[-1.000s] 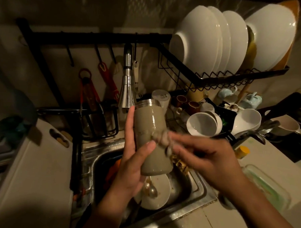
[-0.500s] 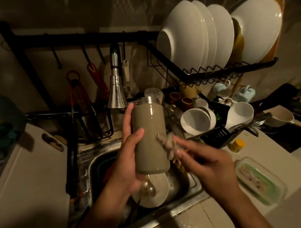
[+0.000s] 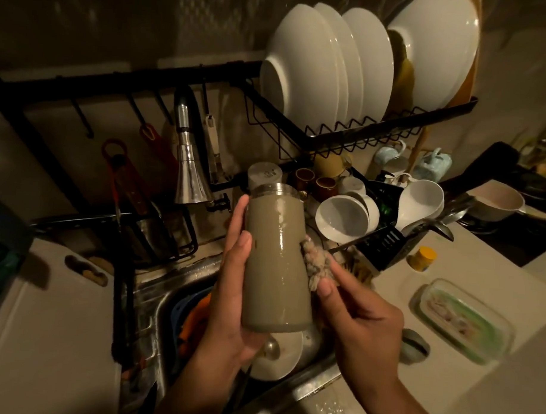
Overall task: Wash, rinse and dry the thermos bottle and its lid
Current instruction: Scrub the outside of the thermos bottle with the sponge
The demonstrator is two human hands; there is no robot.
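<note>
The pale tabletop (image 3: 491, 384) fills the lower right of the frame and carries on along the left edge, with the steel sink (image 3: 157, 298) sunk between the two stretches. Above it, a black wire dish rack (image 3: 354, 132) crosses the upper middle, and a row of big white plates (image 3: 329, 63) stands on edge in it at the upper right. Below the rack sit white bowls (image 3: 342, 218) and small cups, crowded together right of centre. A chrome faucet (image 3: 189, 173) hangs down left of centre.

Dead centre, over the sink, is the thermos bottle (image 3: 276, 262): grey-green, wet and shiny, held nearly upright with its steel-rimmed neck at the top and no lid on it. The left hand (image 3: 231, 298) holds it from the left and behind, thumb across the front, fingers wrapped round the back, so that grip is closed on the bottle. The right hand (image 3: 363, 324) comes in from the lower right, its grip pinched narrow on a bunched, pale scrubbing cloth (image 3: 317, 264) pressed against the bottle's right side.

In the sink under the bottle lies a white plate (image 3: 278, 358) with a spoon on it. On the tabletop to the right rests a clear rectangular dish (image 3: 466, 319), and above that a small yellow-capped jar (image 3: 423, 258).
</note>
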